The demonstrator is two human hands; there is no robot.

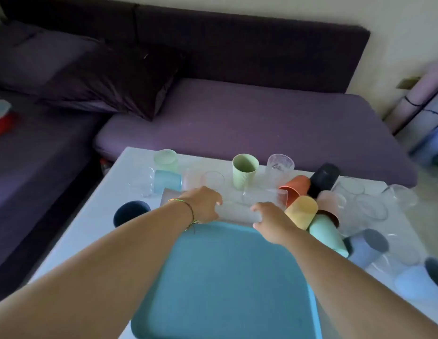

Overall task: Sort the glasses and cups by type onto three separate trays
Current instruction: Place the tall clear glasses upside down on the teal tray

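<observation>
A teal tray lies on the white table right in front of me. Just beyond it sits a pale grey tray. My left hand and my right hand both grip its near part, fingers curled over it. Cups and glasses crowd the table: an upright green ribbed cup, a textured clear glass, and orange, yellow, mint and black cups lying in a pile at the right.
A dark navy cup stands at the left edge, near a light blue cup and a frosted green glass. Several clear glasses lie at the right. A purple sofa runs behind the table.
</observation>
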